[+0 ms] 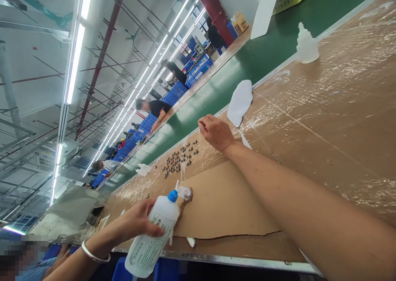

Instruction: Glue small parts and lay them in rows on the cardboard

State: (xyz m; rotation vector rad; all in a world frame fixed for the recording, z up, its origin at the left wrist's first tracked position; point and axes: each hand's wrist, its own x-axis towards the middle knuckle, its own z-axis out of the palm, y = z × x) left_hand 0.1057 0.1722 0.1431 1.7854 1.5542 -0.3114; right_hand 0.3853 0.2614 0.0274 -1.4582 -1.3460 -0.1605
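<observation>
A long factory table (324,120) wrapped in glossy tape runs beside a green conveyor belt (216,87). The left hand (139,221) grasps a soft white squeeze bottle (154,235), its blue nozzle (172,196) pointing away toward a small round part (186,193). The right hand (216,131), loosely curled and holding nothing, hovers nearer the scattered small metal pieces (179,159).

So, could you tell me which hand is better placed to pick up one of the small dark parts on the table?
The right hand, probably. It rests empty beside the small dark parts, while the left hand is wrapped around the squeeze bottle, nearer the table edge.
</observation>
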